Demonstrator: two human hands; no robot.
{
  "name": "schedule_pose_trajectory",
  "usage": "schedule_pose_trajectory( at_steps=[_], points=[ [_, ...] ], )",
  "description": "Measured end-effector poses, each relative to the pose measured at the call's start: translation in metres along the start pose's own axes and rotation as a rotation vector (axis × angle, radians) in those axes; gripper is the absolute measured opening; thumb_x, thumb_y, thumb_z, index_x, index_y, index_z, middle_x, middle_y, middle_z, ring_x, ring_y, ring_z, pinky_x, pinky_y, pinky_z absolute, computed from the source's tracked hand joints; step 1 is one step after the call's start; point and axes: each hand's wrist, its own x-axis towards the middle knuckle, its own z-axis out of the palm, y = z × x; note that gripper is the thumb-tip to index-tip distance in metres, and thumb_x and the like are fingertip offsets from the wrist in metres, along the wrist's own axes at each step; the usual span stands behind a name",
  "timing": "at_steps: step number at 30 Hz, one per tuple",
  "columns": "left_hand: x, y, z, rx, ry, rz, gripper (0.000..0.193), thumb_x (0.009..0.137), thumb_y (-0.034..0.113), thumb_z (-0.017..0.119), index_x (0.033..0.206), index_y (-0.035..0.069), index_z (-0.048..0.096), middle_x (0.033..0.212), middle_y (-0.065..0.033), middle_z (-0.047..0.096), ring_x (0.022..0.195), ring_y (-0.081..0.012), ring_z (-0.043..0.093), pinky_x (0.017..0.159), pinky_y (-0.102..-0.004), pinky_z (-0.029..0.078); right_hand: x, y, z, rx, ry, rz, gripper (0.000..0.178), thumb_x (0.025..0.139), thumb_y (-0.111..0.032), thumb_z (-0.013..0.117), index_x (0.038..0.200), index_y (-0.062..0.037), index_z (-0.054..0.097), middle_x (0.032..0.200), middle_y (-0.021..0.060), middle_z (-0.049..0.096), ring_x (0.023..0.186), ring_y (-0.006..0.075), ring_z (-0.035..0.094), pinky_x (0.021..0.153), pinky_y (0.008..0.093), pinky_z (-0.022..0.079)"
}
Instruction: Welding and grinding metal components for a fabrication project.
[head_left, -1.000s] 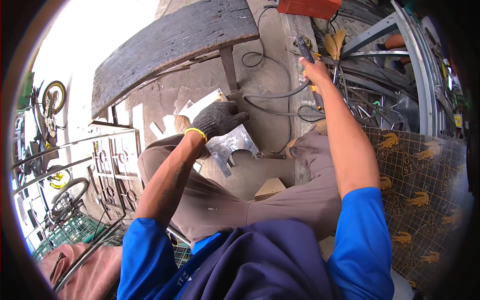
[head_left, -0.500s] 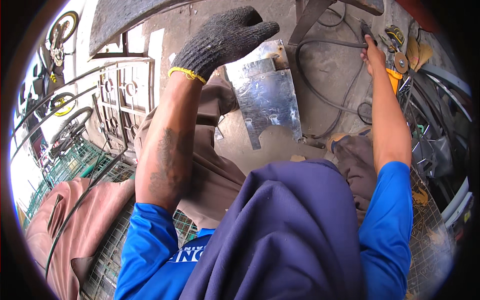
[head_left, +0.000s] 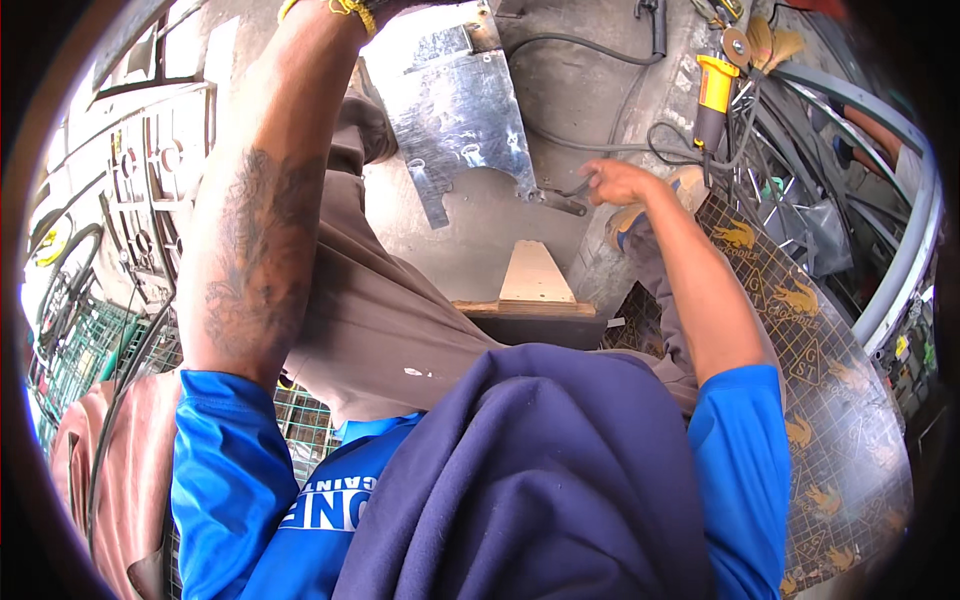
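My right hand [head_left: 616, 183], bare, hovers over the floor by the lower right corner of a shiny metal plate [head_left: 455, 110]. Its fingers are partly stretched and apart, close to a dark clamp [head_left: 562, 203] and the thin cable beside it. Whether the fingertips touch the cable is unclear. The clamp sits at the plate's corner. My left hand wears a black glove with a yellow cuff [head_left: 352, 14]; most of it is cut off at the top edge, above the plate, and its fingers are hidden. A black welding electrode holder [head_left: 658, 30] lies on the floor, its cable trailing left.
A yellow angle grinder [head_left: 716, 85] rests at the right, near a straw broom [head_left: 775, 42] and grey metal bars [head_left: 880, 290]. A patterned board [head_left: 810, 430] lies lower right. Pale wood [head_left: 537, 272] shows between my legs. Wire mesh [head_left: 75, 345] and a metal grille [head_left: 150, 180] stand left.
My right hand has let go of the electrode holder and come down and left toward the clamp. My gloved left hand has slid mostly out of view at the top. The view has shifted.
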Motion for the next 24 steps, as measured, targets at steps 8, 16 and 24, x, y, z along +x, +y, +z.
schedule_pose_trajectory(
  at_steps=[8,16,24],
  points=[
    [0.024,0.020,0.024,-0.217,-0.060,0.110,0.052,0.095,0.050,0.059,0.101,0.000,0.073,0.094,-0.0224,0.072,0.092,-0.0357,0.070,0.083,-0.0452,0.053,-0.012,0.027,0.078,-0.178,0.228,0.088,0.101,0.070,-0.036,0.088,0.154,-0.0162,0.036,0.150,0.0147,0.046,0.140,0.0373,0.040,0.114,0.0470,0.040],
    [0.007,0.020,-0.018,-0.189,-0.155,-0.056,0.054,0.095,0.052,0.058,0.100,0.000,0.073,0.093,-0.0214,0.073,0.089,-0.0328,0.071,0.079,-0.0428,0.054,0.032,0.017,0.078,-0.243,0.197,-0.054,0.089,0.071,-0.042,0.086,0.148,-0.0237,0.046,0.143,0.0082,0.054,0.134,0.0367,0.044,0.110,0.0486,0.040],
    [0.013,0.022,-0.019,-0.211,-0.106,-0.119,0.052,0.094,0.048,0.057,0.095,-0.002,0.072,0.083,-0.0224,0.070,0.079,-0.0323,0.069,0.072,-0.0429,0.053,0.017,0.021,0.074,-0.207,0.233,-0.111,0.078,0.071,-0.044,0.085,0.137,-0.0144,0.055,0.130,0.0112,0.062,0.123,0.0356,0.051,0.105,0.0458,0.043]
  ],
)
